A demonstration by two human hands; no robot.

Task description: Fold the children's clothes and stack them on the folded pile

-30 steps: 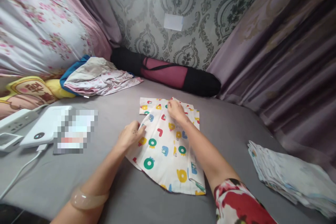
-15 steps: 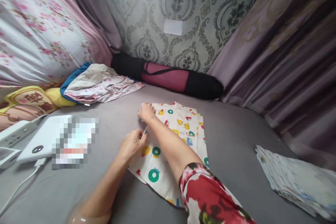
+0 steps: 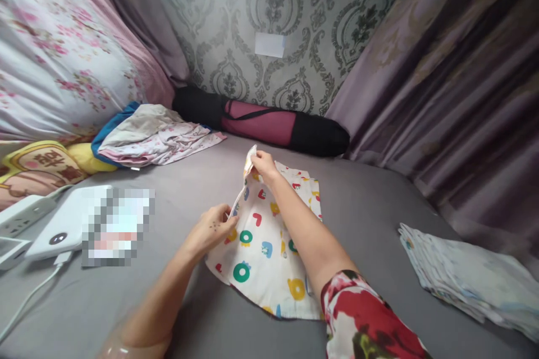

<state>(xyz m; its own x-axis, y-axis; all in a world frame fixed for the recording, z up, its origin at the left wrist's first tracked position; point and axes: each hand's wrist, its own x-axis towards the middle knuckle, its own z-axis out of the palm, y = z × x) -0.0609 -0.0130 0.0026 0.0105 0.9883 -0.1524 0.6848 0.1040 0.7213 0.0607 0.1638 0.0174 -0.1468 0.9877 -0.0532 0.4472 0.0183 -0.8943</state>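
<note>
A white cloth garment (image 3: pixel 267 249) with a print of colourful letters and animal shapes lies spread in front of me. Its left edge is lifted off the bed. My left hand (image 3: pixel 215 227) pinches that edge about halfway along. Farther up, my right hand (image 3: pixel 264 165) grips the far left corner between thumb and fingers, and a small flap of cloth stands up above it. My right forearm crosses over the garment and hides part of its right side.
A folded stack of pale cloths (image 3: pixel 467 275) lies to the right on the grey bed sheet (image 3: pixel 366 224). On the left are a white power bank (image 3: pixel 71 221) with a cable, a power strip (image 3: pixel 21 216) and crumpled clothes (image 3: pixel 155 134). A black and maroon roll bag (image 3: pixel 259 123) lies along the wall.
My right hand has moved right and a little away from me, raising the garment's far left corner. My left hand stays on the edge in nearly the same place. The view has shifted slightly.
</note>
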